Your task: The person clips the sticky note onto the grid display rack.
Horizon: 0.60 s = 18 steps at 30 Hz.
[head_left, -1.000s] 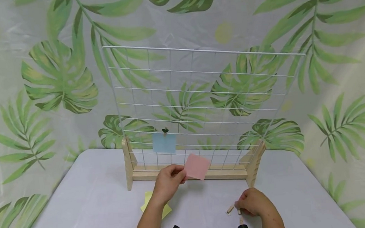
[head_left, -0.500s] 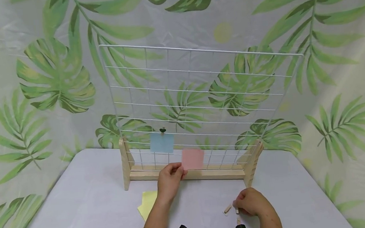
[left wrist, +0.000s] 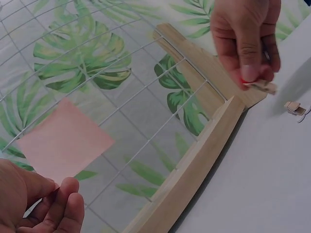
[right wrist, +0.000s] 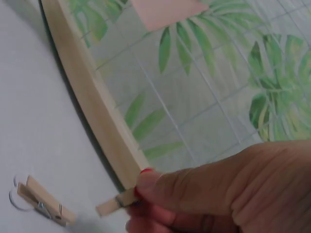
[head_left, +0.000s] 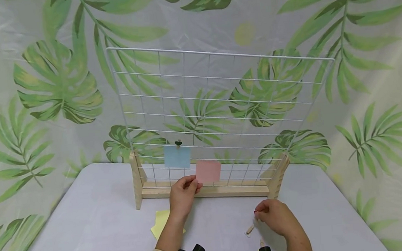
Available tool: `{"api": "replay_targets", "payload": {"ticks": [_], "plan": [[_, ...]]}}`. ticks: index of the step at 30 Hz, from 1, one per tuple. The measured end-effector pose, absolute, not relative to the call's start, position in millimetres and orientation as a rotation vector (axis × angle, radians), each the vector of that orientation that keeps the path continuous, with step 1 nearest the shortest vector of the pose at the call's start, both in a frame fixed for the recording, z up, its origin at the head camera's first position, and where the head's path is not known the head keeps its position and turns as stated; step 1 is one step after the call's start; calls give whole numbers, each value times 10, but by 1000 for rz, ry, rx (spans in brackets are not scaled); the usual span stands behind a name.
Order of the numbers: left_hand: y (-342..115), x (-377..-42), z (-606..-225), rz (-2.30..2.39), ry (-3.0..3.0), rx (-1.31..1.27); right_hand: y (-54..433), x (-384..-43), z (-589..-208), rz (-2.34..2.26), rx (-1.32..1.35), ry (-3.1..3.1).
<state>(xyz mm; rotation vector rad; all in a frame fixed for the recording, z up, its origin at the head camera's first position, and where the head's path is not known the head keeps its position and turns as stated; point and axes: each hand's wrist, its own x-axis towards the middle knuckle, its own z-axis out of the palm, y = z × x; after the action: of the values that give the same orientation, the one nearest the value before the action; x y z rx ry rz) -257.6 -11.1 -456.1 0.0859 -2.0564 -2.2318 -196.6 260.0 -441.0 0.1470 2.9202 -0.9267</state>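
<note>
Leafy backdrop (head_left: 65, 80): only head view shows blue note (head_left: 177, 158) beside pink note (head_left: 208, 172).

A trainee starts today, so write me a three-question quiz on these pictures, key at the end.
1. The bare left hand pinches a flat, square paper note of which colour: (a) yellow, (b) pink, (c) green?
2. True or false: a light-blue, square paper sheet is clipped to the white metal wire grid.
3. Fill in the blank: the bare right hand pinches a small, pale wooden ____.

Key: 1. b; 2. true; 3. clothespin.
</note>
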Motion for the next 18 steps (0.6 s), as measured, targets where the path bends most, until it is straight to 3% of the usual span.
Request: {"api": "replay_targets", "payload": {"ticks": [18], "plan": [[-75, -2585, -4575, -2270, -2002, 86, 2183, -1995, -4240, -1261, 23, 3086]]}}
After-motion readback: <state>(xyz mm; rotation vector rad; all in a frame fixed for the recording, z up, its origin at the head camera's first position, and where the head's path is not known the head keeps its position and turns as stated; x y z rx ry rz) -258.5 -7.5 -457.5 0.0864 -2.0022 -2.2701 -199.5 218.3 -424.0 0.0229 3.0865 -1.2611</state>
